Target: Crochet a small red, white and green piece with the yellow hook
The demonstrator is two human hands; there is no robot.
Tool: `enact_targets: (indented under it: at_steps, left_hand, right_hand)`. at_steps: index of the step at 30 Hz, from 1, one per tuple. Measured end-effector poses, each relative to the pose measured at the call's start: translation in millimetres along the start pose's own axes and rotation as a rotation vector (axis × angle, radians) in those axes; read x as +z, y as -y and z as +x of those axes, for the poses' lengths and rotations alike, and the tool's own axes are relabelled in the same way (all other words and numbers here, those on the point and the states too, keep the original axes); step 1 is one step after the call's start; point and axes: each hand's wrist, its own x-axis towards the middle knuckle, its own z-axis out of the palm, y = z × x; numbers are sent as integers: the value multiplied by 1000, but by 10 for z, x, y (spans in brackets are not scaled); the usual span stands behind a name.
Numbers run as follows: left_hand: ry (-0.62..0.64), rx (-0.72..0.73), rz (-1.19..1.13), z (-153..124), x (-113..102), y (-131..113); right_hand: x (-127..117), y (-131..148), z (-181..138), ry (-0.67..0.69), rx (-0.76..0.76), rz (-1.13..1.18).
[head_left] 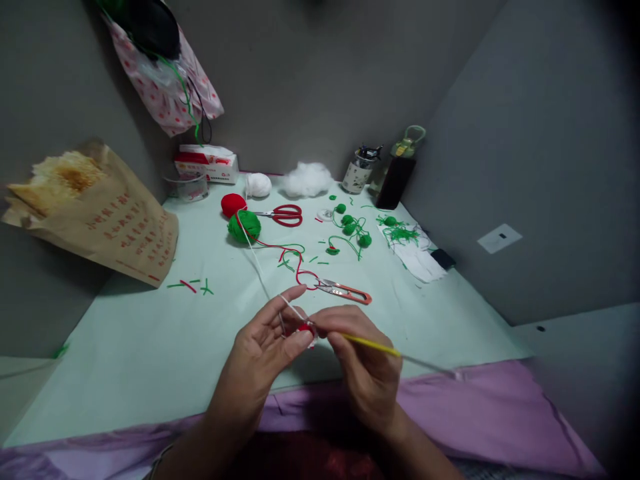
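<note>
Between thumb and fingers, my left hand (270, 340) pinches a small red and white crochet piece (306, 329). White yarn (260, 270) runs over its raised index finger and back toward the yarn balls. My right hand (367, 363) grips a crochet hook (373, 344) with a yellow handle and a grey metal shaft sticking out to the right. The hook's tip meets the piece, though fingers partly hide it. Just beyond my hands lie orange thread snips (345, 291), with a red yarn strand at their tips.
Green (245, 227), red (233, 205) and white (259, 185) yarn balls sit near red-handled scissors (286, 215). Stuffing (307, 180), a pen holder (358, 172) and a bottle (400, 167) line the back. Small green crocheted balls (349, 227) lie right; a paper bag of flatbread (115, 220) stands left.
</note>
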Motion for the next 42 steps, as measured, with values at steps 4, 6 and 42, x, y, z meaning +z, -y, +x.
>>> enact_targets:
  at_steps: [4, 6, 42]
  left_hand:
    - [25, -61, -136, 43, -13, -1]
    - [53, -168, -230, 63, -36, -27]
    - [27, 18, 33, 43, -21, -29]
  right_hand:
    - [-69, 8, -52, 105, -174, -251]
    - [-93, 21, -35, 31, -112, -158]
    - [-95, -12, -18, -131, 82, 156]
